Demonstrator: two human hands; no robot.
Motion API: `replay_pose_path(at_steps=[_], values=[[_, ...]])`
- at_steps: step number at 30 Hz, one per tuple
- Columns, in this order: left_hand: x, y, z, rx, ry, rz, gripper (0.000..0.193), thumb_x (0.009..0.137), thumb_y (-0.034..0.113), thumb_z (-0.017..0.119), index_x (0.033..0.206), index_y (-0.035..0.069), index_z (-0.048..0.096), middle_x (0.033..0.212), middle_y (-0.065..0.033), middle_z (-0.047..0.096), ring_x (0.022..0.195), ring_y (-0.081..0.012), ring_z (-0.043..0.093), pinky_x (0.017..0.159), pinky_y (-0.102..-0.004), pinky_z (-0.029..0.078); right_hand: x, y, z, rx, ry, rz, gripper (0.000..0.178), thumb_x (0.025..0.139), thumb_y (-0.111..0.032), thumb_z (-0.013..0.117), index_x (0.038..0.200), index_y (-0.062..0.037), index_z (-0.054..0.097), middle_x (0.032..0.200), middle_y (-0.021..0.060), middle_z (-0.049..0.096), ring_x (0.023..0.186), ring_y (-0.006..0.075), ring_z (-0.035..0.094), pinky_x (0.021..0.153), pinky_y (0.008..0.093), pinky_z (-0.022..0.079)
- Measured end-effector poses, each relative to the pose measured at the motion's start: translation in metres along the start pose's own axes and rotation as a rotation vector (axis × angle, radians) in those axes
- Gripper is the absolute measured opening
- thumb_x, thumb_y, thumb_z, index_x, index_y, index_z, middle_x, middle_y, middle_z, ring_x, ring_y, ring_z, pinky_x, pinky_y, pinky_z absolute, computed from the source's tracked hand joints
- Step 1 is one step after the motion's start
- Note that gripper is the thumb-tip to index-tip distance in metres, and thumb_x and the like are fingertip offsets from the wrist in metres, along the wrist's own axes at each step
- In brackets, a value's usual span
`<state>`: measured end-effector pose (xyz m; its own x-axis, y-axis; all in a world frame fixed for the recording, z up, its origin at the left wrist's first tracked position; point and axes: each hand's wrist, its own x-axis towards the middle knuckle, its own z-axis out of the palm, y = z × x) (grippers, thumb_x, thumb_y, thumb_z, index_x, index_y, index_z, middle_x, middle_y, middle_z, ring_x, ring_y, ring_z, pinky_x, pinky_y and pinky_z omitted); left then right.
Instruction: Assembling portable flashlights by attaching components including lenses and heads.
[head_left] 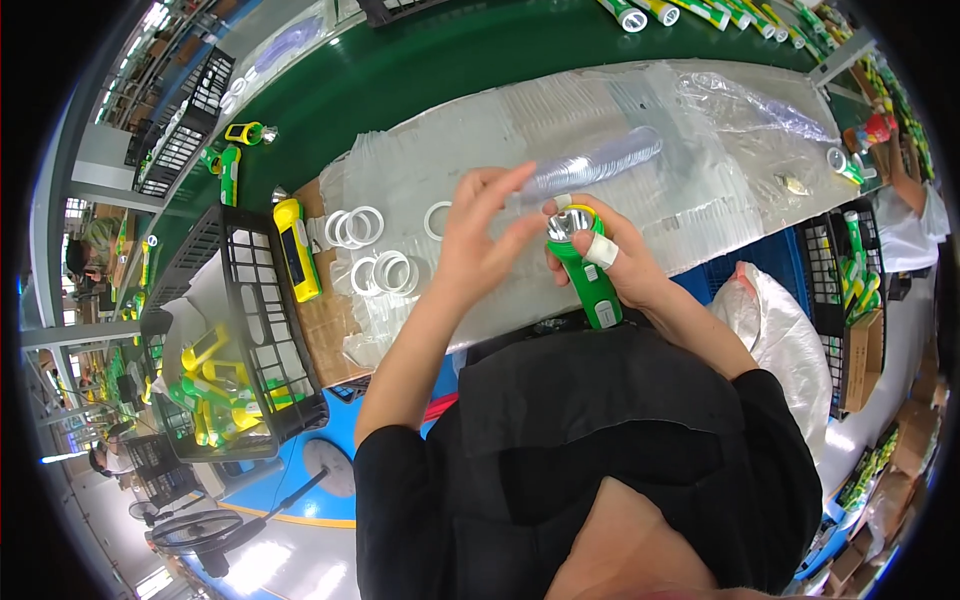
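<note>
My right hand (628,255) is closed around a green flashlight (592,285) with a yellow rim, its silver reflector facing up. White tape wraps the thumb and another fingertip. Just left of the flashlight head, my left hand (480,240) is raised with thumb and forefinger apart; I see nothing between them, though something clear could escape notice. Beyond both hands lies a row of thin clear plastic discs (595,168), stacked on edge. Several white rings (385,272) lie left of my left hand, on the plastic-covered work surface (450,140).
A yellow and green lamp (296,250) rests by a black crate (275,330) holding more lamps at left. Behind runs a green conveyor belt (400,85) with flashlights (625,15). At right are crumpled clear film (750,105), a white sack (775,330) and another person's arm (905,185).
</note>
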<state>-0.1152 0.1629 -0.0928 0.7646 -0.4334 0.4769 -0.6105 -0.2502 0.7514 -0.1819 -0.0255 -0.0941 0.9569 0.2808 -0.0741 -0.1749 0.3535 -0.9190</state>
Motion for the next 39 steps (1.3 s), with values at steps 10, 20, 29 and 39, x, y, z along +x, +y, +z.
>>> replay_pose_path(at_steps=[10, 20, 29, 39], values=[[-0.026, 0.018, 0.010, 0.024, 0.007, 0.338, 0.035, 0.090, 0.016, 0.048, 0.118, -0.001, 0.062, 0.114, -0.0170, 0.057, 0.105, -0.0325, 0.052, 0.093, -0.0424, 0.039, -0.002, 0.005, 0.010, -0.064, -0.166, 0.012, 0.043, 0.094, -0.025, 0.061, 0.128, -0.0024, 0.047, 0.096, 0.0089, 0.061, 0.078, 0.0157, 0.062, 0.067, 0.0290, 0.052], [-0.022, 0.018, 0.003, 0.072, 0.243, 0.199, 0.032, 0.084, 0.024, 0.061, 0.109, 0.002, 0.063, 0.113, -0.0171, 0.060, 0.109, -0.0346, 0.053, 0.094, -0.0451, 0.039, 0.014, -0.005, 0.009, 0.049, -0.201, -0.059, 0.038, 0.096, -0.026, 0.054, 0.127, -0.0040, 0.048, 0.095, 0.0096, 0.059, 0.077, 0.0181, 0.061, 0.070, 0.0311, 0.051], [-0.030, -0.028, -0.049, 0.674, -0.062, -0.150, 0.028, 0.080, 0.021, 0.075, 0.100, 0.002, 0.067, 0.118, -0.0160, 0.057, 0.100, -0.0287, 0.061, 0.082, -0.0400, 0.049, 0.048, -0.009, -0.008, -0.194, 0.020, -0.436, 0.045, 0.091, -0.031, 0.060, 0.122, -0.0018, 0.046, 0.088, 0.0104, 0.059, 0.074, 0.0168, 0.060, 0.067, 0.0308, 0.049], [0.029, 0.035, -0.009, 0.093, 0.057, 0.263, 0.030, 0.075, 0.017, 0.081, 0.100, 0.004, 0.071, 0.111, -0.0107, 0.054, 0.088, -0.0175, 0.059, 0.067, -0.0265, 0.048, 0.052, 0.001, -0.019, -0.313, 0.008, -0.542, 0.045, 0.087, -0.021, 0.064, 0.124, -0.0040, 0.047, 0.109, 0.0048, 0.056, 0.100, 0.0134, 0.054, 0.086, 0.0289, 0.045]])
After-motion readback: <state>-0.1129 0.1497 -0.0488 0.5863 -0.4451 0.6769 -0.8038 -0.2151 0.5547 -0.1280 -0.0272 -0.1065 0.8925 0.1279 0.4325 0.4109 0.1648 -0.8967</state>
